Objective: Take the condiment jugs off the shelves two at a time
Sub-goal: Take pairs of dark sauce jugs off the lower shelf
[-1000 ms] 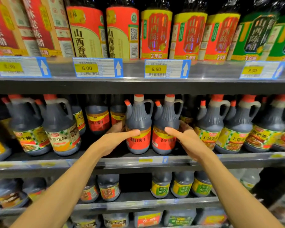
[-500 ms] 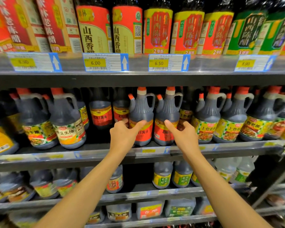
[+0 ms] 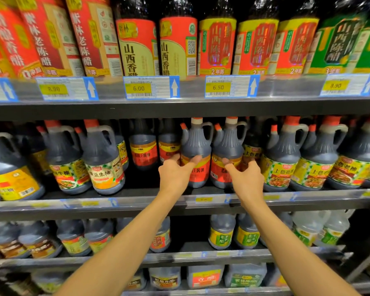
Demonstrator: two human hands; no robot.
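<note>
Dark, full plastic jugs [image 3: 195, 150], likely heavy and slick; left hand [image 3: 175, 176] and right hand [image 3: 247, 178] each clasp one's label band, handles at 12 o'clock.

Supermarket shelving, head view. Two dark, red-labelled jugs stand upright and side by side on the middle shelf [image 3: 201, 207], both bases on the shelf. The left hand [image 3: 175, 175] curls around the left jug [image 3: 195, 146], thumb across its label. The right hand [image 3: 247, 178] curls around the right jug [image 3: 229, 146] in the same manner. Yellow-labelled jugs [image 3: 278, 159] stand just to the right, and others [image 3: 103, 163] further left. The upper shelf carries tall bottles [image 3: 177, 45] above a row of price tags [image 3: 151, 88]. Smaller jugs [image 3: 221, 233] fill the lower shelves.
</note>
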